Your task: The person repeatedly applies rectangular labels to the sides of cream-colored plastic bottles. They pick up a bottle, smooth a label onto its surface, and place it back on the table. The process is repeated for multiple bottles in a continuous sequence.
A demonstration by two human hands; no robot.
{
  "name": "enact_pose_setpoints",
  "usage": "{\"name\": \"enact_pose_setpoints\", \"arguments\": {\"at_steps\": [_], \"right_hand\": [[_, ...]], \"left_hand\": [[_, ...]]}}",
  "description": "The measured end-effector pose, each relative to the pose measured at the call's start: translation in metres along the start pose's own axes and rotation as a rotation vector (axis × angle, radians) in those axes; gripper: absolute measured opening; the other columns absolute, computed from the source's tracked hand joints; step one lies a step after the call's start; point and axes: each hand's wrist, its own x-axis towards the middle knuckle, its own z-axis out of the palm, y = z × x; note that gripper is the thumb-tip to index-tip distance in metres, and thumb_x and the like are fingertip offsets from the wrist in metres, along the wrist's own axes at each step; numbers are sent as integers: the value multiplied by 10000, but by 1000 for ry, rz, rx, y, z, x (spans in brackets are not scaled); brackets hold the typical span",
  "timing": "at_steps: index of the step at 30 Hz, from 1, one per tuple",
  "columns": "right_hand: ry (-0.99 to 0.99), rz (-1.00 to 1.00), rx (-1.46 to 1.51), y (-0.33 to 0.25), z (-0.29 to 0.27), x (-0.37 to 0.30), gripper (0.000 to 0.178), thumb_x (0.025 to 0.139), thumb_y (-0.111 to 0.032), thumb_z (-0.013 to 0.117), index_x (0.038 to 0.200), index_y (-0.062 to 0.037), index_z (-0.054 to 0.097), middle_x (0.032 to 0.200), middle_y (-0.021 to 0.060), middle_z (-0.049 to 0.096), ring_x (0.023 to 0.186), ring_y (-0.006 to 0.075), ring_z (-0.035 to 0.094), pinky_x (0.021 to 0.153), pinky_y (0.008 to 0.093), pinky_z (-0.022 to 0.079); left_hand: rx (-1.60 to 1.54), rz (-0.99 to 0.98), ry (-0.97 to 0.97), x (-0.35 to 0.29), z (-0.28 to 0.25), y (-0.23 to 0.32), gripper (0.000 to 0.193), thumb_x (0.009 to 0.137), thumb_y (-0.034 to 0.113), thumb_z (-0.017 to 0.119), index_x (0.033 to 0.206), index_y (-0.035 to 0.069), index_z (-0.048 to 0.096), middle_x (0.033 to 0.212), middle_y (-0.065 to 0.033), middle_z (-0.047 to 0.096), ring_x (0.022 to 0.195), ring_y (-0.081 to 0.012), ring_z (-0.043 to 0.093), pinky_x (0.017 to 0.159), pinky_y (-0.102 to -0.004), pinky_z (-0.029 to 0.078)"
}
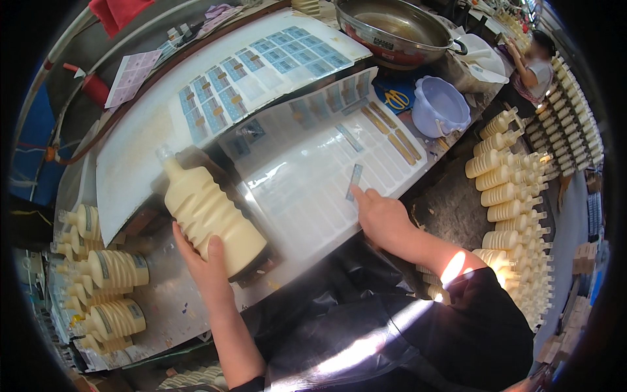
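A cream-coloured ribbed bottle (pixel 209 212) with a narrow clear neck lies tilted on the bench, its neck pointing away to the left. My left hand (pixel 208 264) is closed around its lower part, thumb on the near side. Between the thumb and fingers of my right hand (pixel 379 214) is one end of a narrow blue-grey label strip (pixel 354 179). That strip is over a glossy backing sheet (pixel 297 196), where several gold-brown strips (pixel 392 134) and a second blue strip (pixel 349 138) are still stuck. The fingertips of my right hand are partly hidden.
Behind is a slanted white board (pixel 144 144) bearing blue label sheets (pixel 261 72). A large metal pan (pixel 395 32), yellow scissors (pixel 396 99) and a lilac bucket (pixel 441 108) stand at the far right. Cream bottles crowd the left (pixel 114 269) and right (pixel 499 189). Another person (pixel 532 72) works beyond.
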Motion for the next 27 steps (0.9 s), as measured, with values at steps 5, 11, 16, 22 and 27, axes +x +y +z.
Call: {"name": "enact_pose_setpoints", "arguments": {"at_steps": [5, 11, 16, 22, 27], "right_hand": [[107, -176, 38, 20, 24, -4, 487, 827, -40, 625, 1309, 29, 606, 1298, 167, 649, 724, 310, 694, 657, 414, 576], [101, -268, 8, 5, 11, -33, 455, 807, -45, 653, 1254, 34, 622, 1353, 156, 614, 665, 259, 679, 612, 380, 562], [281, -391, -24, 14, 27, -38, 439, 793, -74, 669, 1219, 24, 634, 1324, 153, 618, 618, 233, 658, 555, 357, 545], [433, -349, 120, 41, 14, -29, 359, 887, -108, 682, 1231, -11, 661, 1269, 163, 680, 888, 294, 741, 705, 365, 609], [418, 181, 39, 128, 6, -5, 331, 843, -17, 593, 1148, -62, 711, 1264, 155, 696, 977, 376, 706, 827, 446, 589]], "left_hand": [[69, 14, 4, -1, -1, 2, 844, 956, 178, 657, 1638, 41, 180, 1618, -203, 303, 1475, -295, 342, 1217, -399, 261], [38, 63, 18, -5, -1, -2, 762, 985, 147, 632, 1629, 59, 234, 1609, -172, 327, 1459, -280, 363, 1208, -400, 280], [300, 233, 104, -2, -4, -8, 741, 902, 162, 697, 1558, 59, 369, 1497, -173, 426, 1356, -308, 455, 1153, -422, 351], [344, 233, 105, -3, -5, -4, 684, 893, 157, 695, 1518, 61, 433, 1470, -158, 440, 1323, -310, 474, 1140, -430, 368], [305, 243, 87, -5, -3, -4, 668, 917, 173, 682, 1519, 43, 425, 1457, -163, 437, 1316, -310, 475, 1145, -433, 361]]}}
